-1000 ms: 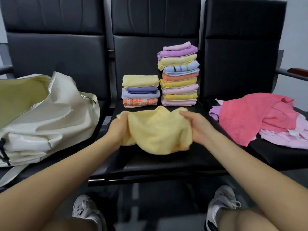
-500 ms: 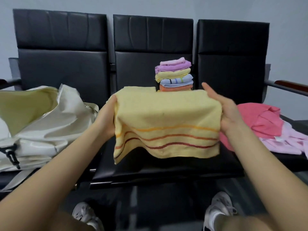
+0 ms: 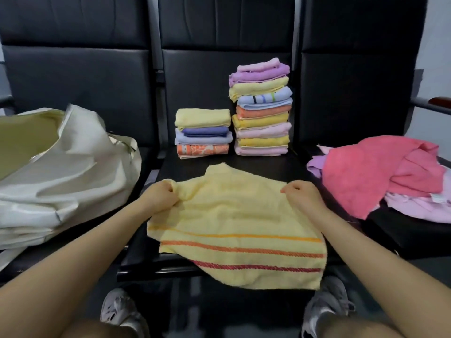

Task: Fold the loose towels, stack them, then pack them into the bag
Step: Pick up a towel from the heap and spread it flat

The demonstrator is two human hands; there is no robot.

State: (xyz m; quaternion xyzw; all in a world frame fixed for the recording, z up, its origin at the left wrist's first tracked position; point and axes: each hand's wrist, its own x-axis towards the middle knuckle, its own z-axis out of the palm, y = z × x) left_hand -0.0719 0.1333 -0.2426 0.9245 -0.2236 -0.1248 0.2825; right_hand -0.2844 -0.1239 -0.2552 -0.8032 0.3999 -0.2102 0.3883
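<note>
Yellow towel (image 3: 234,215): pale yellow terry with three stripes near its front edge, orange to red. Lies spread on the middle seat (image 3: 268,164) of a row of black chairs; the front edge hangs over the seat's lip, and the far edge is bunched and raised between the two hands.

Left hand (image 3: 158,196): grip closed on the towel's far left corner, fingers curled round the cloth.

Right hand (image 3: 301,195): grip closed on the towel's far right corner, fingers curled, knuckles up.

Short stack (image 3: 202,132): folded towels at the back of the middle seat, left side. Yellow on top, blue and lilac beneath, orange patterned piece at the bottom.

Tall stack (image 3: 262,108): folded towels just beside the short stack, to its right, against the chair back. Pink and purple on top, then yellow, pale blue with small stripes, orange, yellow, pink, yellow, pink. Leans slightly.

Loose towels (image 3: 375,174): unfolded heap on the right seat, a coral-pink piece uppermost, with lilac and pale pink pieces beneath and around it.

Bag (image 3: 66,172): large cream-white, soft-sided, on the left seat, its mouth open and showing a yellow-green lining. Holds no towel that can be seen.

Shoes (image 3: 327,306): pale sneakers on the floor below the seat front.
</note>
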